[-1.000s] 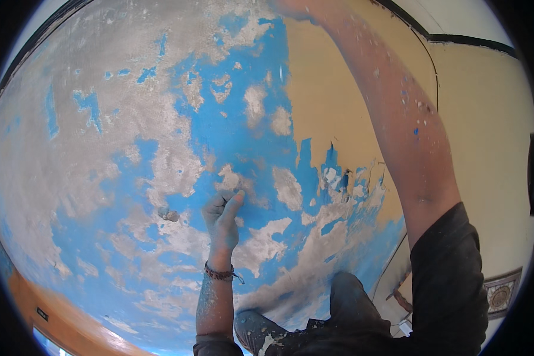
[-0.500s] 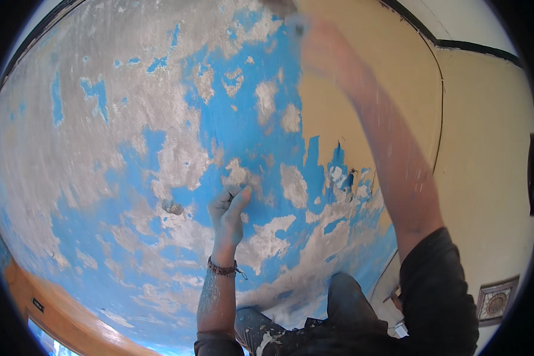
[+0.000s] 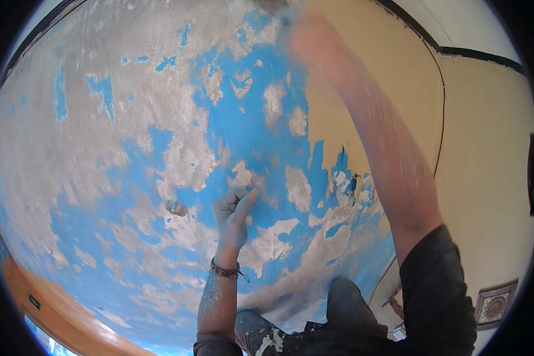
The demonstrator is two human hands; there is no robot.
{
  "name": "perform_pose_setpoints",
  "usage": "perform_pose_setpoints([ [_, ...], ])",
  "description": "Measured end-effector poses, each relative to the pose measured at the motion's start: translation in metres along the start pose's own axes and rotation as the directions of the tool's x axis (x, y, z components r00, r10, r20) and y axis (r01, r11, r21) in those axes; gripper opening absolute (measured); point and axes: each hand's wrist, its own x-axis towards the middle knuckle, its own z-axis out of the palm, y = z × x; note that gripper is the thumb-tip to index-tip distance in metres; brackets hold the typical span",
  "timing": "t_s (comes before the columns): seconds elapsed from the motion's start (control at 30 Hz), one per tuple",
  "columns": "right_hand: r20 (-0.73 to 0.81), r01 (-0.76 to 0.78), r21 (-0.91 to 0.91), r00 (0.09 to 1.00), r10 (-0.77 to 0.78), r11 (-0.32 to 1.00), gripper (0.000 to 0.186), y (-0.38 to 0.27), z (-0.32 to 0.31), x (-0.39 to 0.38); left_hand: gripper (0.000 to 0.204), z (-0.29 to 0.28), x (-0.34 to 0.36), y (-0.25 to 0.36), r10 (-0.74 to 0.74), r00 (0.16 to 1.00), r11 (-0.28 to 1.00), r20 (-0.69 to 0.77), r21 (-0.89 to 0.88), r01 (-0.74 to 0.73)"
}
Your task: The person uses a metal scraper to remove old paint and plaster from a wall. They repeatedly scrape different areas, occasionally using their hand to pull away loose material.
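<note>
A wall [image 3: 243, 136] with flaking paint fills most of the view, with blue patches, bare grey plaster and a yellow-cream coat. At its upper middle, my right hand [image 3: 308, 38] is closed round a scraper [image 3: 273, 6]. Motion smears the hand, and the top edge cuts off much of the grey blade. Lower down, my left hand [image 3: 232, 209] makes a loose fist with the thumb over the curled fingers. Nothing sticks out of it. It is in front of the blue area, and I cannot tell whether it touches the wall.
A yellow-cream side wall [image 3: 486, 142] meets the work wall at a corner on the right. A framed ornament [image 3: 496, 304] hangs there. Dark trim [image 3: 477, 53] runs along the top. An orange wall strip [image 3: 59, 308] lies lower left. My bent knees [image 3: 347, 302] show below.
My right hand has shifted slightly left with the scraper along the top of the wall. The left fist keeps its shape, and the whole view has moved a little.
</note>
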Motion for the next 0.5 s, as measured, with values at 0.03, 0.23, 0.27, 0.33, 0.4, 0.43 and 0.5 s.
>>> perform_pose_setpoints([
  [0.03,0.046,0.117,-0.162,0.993,-0.111,0.980,0.020,0.023,0.003,0.043,0.022,0.008,0.003,0.001,0.004,1.000,1.000,0.015,-0.002,-0.004],
  [0.23,0.105,-0.157,0.161,0.984,0.141,0.974,0.024,-0.021,-0.006,-0.015,0.023,0.003,-0.001,0.006,-0.015,1.000,1.000,-0.017,0.017,0.016],
  [0.27,-0.055,-0.171,0.154,0.982,0.181,0.973,0.025,-0.025,0.002,-0.042,0.023,0.003,-0.002,0.002,-0.017,1.000,1.000,-0.004,0.022,0.017],
  [0.33,-0.037,-0.109,0.109,0.993,0.114,0.988,0.025,-0.014,0.002,-0.029,0.023,0.004,0.004,-0.001,0.010,1.000,0.999,0.005,0.037,-0.010],
  [0.4,0.084,-0.069,0.015,0.994,0.068,0.997,0.025,0.013,-0.012,-0.002,0.022,0.022,0.013,-0.011,0.008,0.999,1.000,0.042,0.027,-0.009],
  [0.43,0.142,-0.021,0.158,0.990,-0.002,0.987,0.025,-0.028,0.016,0.003,0.022,-0.015,-0.008,-0.001,-0.007,0.998,0.994,-0.067,0.109,0.014],
  [0.5,0.127,-0.051,0.079,0.991,0.040,0.996,0.024,-0.007,-0.011,-0.019,0.022,0.016,0.009,-0.001,0.028,0.999,1.000,0.026,0.009,-0.028],
])
